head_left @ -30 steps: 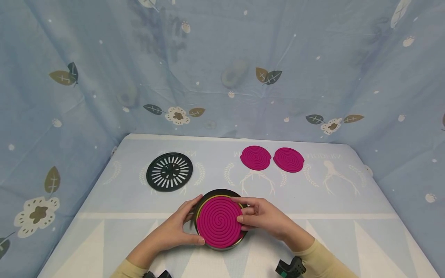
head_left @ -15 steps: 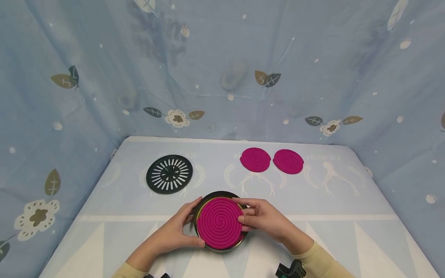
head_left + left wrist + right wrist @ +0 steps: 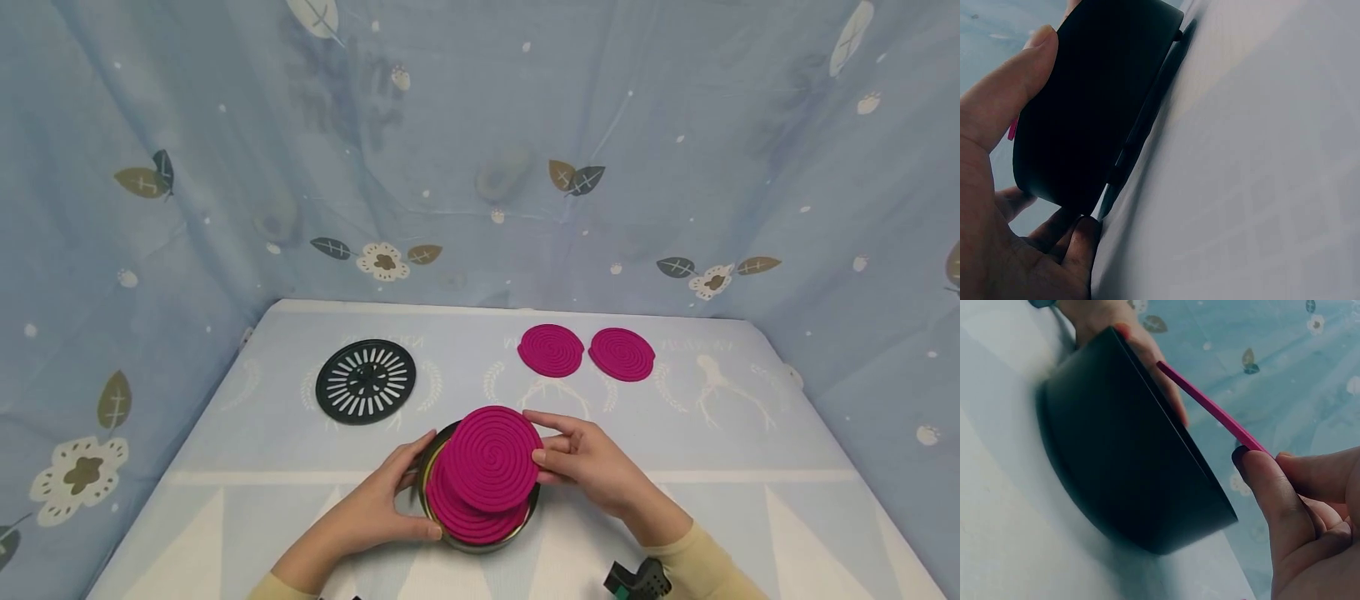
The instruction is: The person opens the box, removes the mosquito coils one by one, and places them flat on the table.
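Observation:
In the head view my right hand (image 3: 596, 467) pinches a magenta spiral mosquito coil (image 3: 491, 454) at its right edge. The coil is tilted and raised over a round dark tin (image 3: 446, 435). Inside the tin lies another magenta coil (image 3: 468, 521), partly covered by the raised one. My left hand (image 3: 386, 504) holds the tin from its left side, thumb at the front rim and fingers round the back. Seen from the right wrist, the pinched coil (image 3: 1210, 412) stands clear of the rim, between thumb and fingers. The tin's dark wall (image 3: 1091, 106) fills much of the left wrist view.
A black slotted lid (image 3: 366, 382) lies on the table behind and left of the tin. Two more magenta coils, one on the left (image 3: 551, 351) and one on the right (image 3: 622, 354), lie flat at the back. A blue patterned curtain (image 3: 465, 125) encloses the table.
My right hand has lifted the top coil up and to the right, away from the tin, uncovering the coil below. The left hand keeps its hold on the tin.

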A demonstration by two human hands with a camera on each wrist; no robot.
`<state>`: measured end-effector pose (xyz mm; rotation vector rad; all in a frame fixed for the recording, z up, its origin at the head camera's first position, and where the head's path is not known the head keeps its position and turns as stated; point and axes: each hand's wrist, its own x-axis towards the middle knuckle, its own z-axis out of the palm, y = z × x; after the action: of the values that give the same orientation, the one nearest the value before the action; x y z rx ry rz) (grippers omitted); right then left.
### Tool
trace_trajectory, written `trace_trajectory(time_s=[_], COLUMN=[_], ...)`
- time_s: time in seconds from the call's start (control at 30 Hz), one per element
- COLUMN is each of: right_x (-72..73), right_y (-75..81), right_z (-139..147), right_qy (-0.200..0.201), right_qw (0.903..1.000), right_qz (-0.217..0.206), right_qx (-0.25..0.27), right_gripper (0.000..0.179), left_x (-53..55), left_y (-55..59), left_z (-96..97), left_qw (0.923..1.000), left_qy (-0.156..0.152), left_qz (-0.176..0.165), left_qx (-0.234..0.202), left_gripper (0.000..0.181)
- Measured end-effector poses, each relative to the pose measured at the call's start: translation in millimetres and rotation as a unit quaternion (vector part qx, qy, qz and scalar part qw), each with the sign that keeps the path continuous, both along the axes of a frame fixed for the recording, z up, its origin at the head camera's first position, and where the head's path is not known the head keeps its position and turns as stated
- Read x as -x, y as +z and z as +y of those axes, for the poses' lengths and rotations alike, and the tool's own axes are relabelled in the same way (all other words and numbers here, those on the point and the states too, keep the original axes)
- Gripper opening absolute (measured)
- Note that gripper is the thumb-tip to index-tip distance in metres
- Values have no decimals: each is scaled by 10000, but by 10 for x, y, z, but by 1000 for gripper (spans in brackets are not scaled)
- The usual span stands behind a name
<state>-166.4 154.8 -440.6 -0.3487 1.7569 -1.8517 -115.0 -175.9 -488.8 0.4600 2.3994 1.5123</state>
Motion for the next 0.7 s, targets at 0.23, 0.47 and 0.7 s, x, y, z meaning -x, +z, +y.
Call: trace_trajectory(time_s=[0.23,0.47,0.7], right_x=[105,214,284], right_y=[-12,-81,-77], right_z=[133,284,423], right_qy=[-394,-820,-1154], right_qw=[9991,9960,9926], right_qz=[0,69,193], right_qx=[187,340,321], right_gripper=[64,64,64], left_x=[-11,-5,-2], left_y=[25,22,17], left_z=[13,19,18], left_qw=[10000,10000,10000], left_qy=[16,40,27], left_qz=[-11,-41,-21], left_qx=[-30,-36,-39], left_gripper=[117,117,118])
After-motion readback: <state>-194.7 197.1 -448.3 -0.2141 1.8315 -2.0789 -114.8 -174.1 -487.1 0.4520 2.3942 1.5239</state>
